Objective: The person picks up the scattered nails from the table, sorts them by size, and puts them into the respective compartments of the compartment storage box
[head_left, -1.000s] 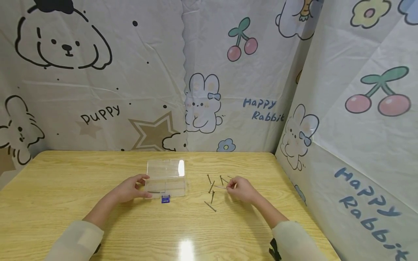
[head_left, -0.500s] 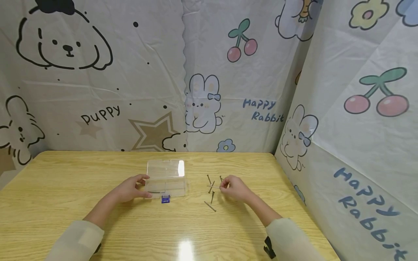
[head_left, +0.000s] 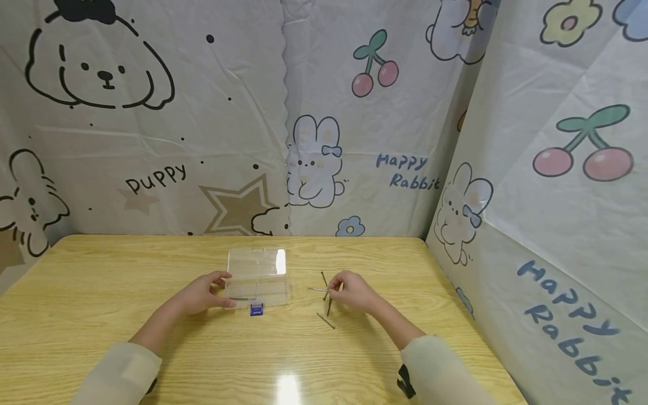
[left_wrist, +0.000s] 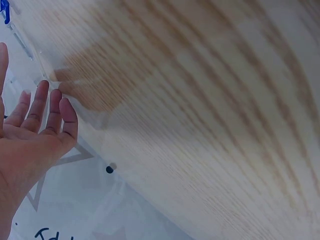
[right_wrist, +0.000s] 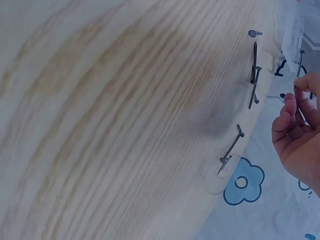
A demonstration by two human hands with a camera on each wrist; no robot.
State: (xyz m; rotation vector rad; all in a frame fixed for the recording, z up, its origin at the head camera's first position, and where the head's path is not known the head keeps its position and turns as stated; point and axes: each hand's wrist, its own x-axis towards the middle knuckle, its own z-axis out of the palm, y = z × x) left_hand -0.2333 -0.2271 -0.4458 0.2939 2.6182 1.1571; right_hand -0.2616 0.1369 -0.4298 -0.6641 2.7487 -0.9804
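Note:
A clear plastic box (head_left: 272,288) lies on the table with its lid (head_left: 255,262) swung up at the back and a blue latch (head_left: 256,309) at the front. My left hand (head_left: 201,293) grips the box's left side, thumb at the front corner, fingers farther back. A thin nail (head_left: 243,298) lies in the front left part of the box. My right hand (head_left: 351,290) pinches a nail (head_left: 316,289) between thumb and fingertips, its far end pointing left toward the box. In the right wrist view this nail (right_wrist: 301,59) shows its head beyond the fingers.
Several loose nails lie on the wooden table (head_left: 212,360) right of the box, including one nail (head_left: 325,320) nearest the front; the right hand partly covers the group in the head view. Printed cloth (head_left: 324,84) hangs along the table's back and right edges.
My right hand has moved left with the pinched nail, passing above the loose nails toward the box. The left hand and the box have stayed in place.

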